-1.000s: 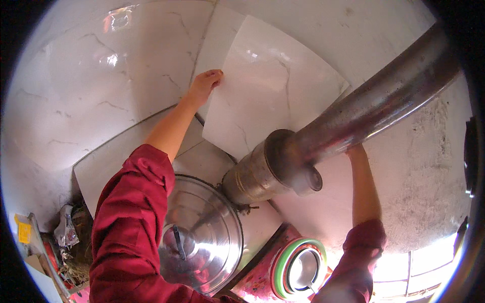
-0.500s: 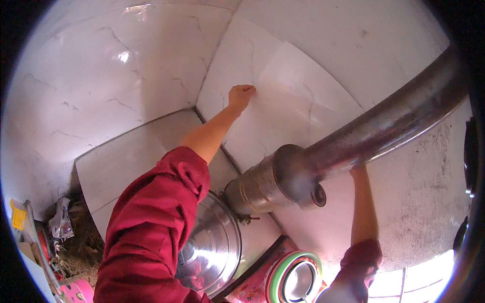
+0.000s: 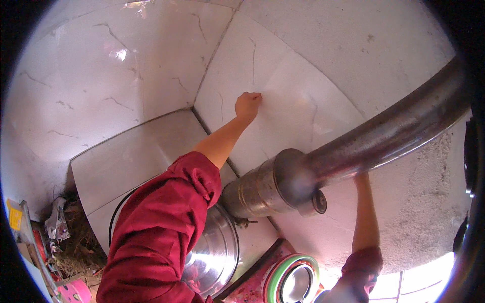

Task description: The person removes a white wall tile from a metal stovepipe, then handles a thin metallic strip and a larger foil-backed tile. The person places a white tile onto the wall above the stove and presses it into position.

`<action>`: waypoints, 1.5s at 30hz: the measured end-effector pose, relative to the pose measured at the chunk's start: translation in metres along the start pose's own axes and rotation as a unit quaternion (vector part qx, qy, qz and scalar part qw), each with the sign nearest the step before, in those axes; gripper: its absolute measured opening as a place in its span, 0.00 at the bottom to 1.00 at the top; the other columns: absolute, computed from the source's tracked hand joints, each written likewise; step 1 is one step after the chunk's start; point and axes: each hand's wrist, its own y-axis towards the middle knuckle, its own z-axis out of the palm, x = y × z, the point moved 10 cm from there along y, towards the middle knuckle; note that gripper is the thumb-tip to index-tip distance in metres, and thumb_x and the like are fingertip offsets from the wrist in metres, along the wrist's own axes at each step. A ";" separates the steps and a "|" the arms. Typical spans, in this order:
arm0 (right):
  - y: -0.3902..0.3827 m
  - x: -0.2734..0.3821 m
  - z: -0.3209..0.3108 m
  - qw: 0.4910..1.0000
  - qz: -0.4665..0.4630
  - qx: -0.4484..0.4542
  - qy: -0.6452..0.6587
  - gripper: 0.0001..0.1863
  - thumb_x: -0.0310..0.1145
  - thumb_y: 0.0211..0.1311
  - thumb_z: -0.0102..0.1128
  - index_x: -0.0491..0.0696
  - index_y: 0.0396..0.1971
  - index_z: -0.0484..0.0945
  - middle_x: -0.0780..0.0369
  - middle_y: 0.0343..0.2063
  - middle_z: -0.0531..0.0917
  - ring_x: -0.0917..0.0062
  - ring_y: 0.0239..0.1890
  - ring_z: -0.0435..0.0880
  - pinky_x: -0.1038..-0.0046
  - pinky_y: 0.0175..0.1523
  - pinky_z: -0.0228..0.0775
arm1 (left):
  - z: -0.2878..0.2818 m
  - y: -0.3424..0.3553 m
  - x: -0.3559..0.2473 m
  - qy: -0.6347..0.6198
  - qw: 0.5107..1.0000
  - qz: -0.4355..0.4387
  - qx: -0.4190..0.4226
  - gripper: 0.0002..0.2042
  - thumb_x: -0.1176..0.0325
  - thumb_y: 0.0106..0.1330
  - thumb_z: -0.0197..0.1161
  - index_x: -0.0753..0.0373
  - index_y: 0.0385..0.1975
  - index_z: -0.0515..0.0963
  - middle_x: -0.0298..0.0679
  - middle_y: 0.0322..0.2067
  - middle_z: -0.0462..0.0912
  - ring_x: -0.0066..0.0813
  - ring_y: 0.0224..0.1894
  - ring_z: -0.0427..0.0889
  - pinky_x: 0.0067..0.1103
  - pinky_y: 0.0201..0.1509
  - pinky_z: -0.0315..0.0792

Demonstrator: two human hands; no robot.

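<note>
My left hand (image 3: 248, 106) is closed against the white veined wall panel (image 3: 298, 86); whatever its fingers may hold does not show. The forearm, in a rolled-up red sleeve (image 3: 161, 227), crosses above a shiny round metal lid (image 3: 222, 247). My right forearm (image 3: 366, 217) reaches up behind a thick metal stovepipe (image 3: 384, 134), which hides the hand and its fingers. Between my arms, the pipe's wider drum-shaped lower end (image 3: 257, 187) stands beside the lid.
A green-rimmed round container (image 3: 275, 283) stands at the bottom. Dry brown plant matter (image 3: 76, 242) and a crumpled silvery wrapper (image 3: 58, 222) lie at the lower left, near a pink item (image 3: 76, 290). Rough grey wall (image 3: 419, 187) lies beyond the pipe.
My left hand has slid slightly right and down along the wall panel, still closed. The right forearm has shifted slightly right, its hand still behind the pipe. The view has tilted a little.
</note>
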 end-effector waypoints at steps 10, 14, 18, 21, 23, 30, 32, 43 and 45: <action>-0.006 -0.004 -0.019 0.999 -0.004 -0.017 -0.031 0.17 0.38 0.67 0.54 0.50 0.53 0.69 0.61 0.52 0.74 0.70 0.52 0.72 0.65 0.58 0.67 | 0.019 0.018 -0.006 -0.001 0.996 0.053 0.077 0.11 0.59 0.58 0.60 0.56 0.31 0.86 0.45 0.29 0.84 0.44 0.31 0.83 0.34 0.37 0.75; -0.007 -0.010 -0.035 0.998 -0.005 -0.030 -0.053 0.17 0.38 0.67 0.54 0.50 0.52 0.69 0.61 0.51 0.74 0.69 0.51 0.72 0.65 0.57 0.67 | 0.020 0.035 0.003 -0.048 0.989 0.025 0.139 0.11 0.59 0.58 0.62 0.58 0.32 0.86 0.39 0.26 0.85 0.33 0.27 0.82 0.29 0.35 0.74; -0.008 -0.011 -0.041 0.998 -0.002 -0.039 -0.054 0.17 0.39 0.67 0.54 0.50 0.52 0.69 0.61 0.50 0.74 0.69 0.51 0.73 0.65 0.57 0.67 | 0.016 0.027 -0.003 -0.037 0.989 0.031 0.139 0.12 0.58 0.59 0.63 0.57 0.34 0.86 0.35 0.31 0.87 0.28 0.32 0.83 0.23 0.39 0.75; -0.010 -0.015 -0.051 0.997 -0.002 -0.051 -0.058 0.17 0.39 0.67 0.54 0.49 0.51 0.70 0.61 0.50 0.75 0.69 0.50 0.73 0.65 0.56 0.67 | 0.021 0.027 -0.007 -0.004 0.989 0.016 0.148 0.12 0.58 0.60 0.62 0.57 0.35 0.86 0.34 0.31 0.87 0.27 0.32 0.83 0.23 0.39 0.75; -0.010 -0.018 -0.051 0.997 -0.001 -0.053 -0.057 0.16 0.39 0.67 0.54 0.49 0.51 0.70 0.60 0.50 0.75 0.69 0.50 0.73 0.65 0.56 0.68 | 0.021 0.030 -0.008 -0.037 0.989 0.002 0.145 0.10 0.60 0.58 0.62 0.56 0.33 0.87 0.36 0.29 0.86 0.29 0.31 0.83 0.25 0.38 0.75; -0.005 -0.024 -0.040 0.997 -0.003 -0.053 -0.053 0.16 0.39 0.67 0.54 0.49 0.50 0.70 0.60 0.49 0.75 0.68 0.49 0.73 0.65 0.56 0.68 | 0.022 0.037 -0.003 -0.031 0.992 0.030 0.118 0.10 0.60 0.58 0.63 0.55 0.33 0.87 0.37 0.28 0.86 0.29 0.28 0.83 0.26 0.37 0.76; -0.009 -0.030 -0.039 0.997 0.001 -0.057 -0.055 0.16 0.39 0.67 0.54 0.49 0.50 0.71 0.60 0.48 0.75 0.68 0.48 0.73 0.65 0.55 0.68 | 0.024 0.029 -0.001 -0.033 0.992 0.003 0.118 0.10 0.60 0.58 0.63 0.56 0.33 0.87 0.37 0.28 0.86 0.29 0.28 0.83 0.26 0.36 0.76; -0.019 -0.045 -0.020 0.997 0.005 -0.048 -0.056 0.15 0.40 0.66 0.54 0.48 0.48 0.72 0.59 0.47 0.76 0.68 0.47 0.74 0.64 0.54 0.69 | 0.009 0.022 -0.002 -0.030 0.996 0.054 0.062 0.11 0.61 0.57 0.61 0.58 0.32 0.86 0.40 0.23 0.84 0.33 0.26 0.81 0.26 0.34 0.74; -0.023 -0.049 -0.025 0.997 0.010 -0.056 -0.059 0.15 0.40 0.66 0.54 0.48 0.47 0.72 0.59 0.46 0.76 0.68 0.46 0.74 0.64 0.54 0.69 | 0.015 0.018 -0.001 -0.052 0.994 0.050 0.077 0.11 0.60 0.57 0.61 0.59 0.31 0.86 0.41 0.23 0.83 0.35 0.26 0.81 0.28 0.34 0.74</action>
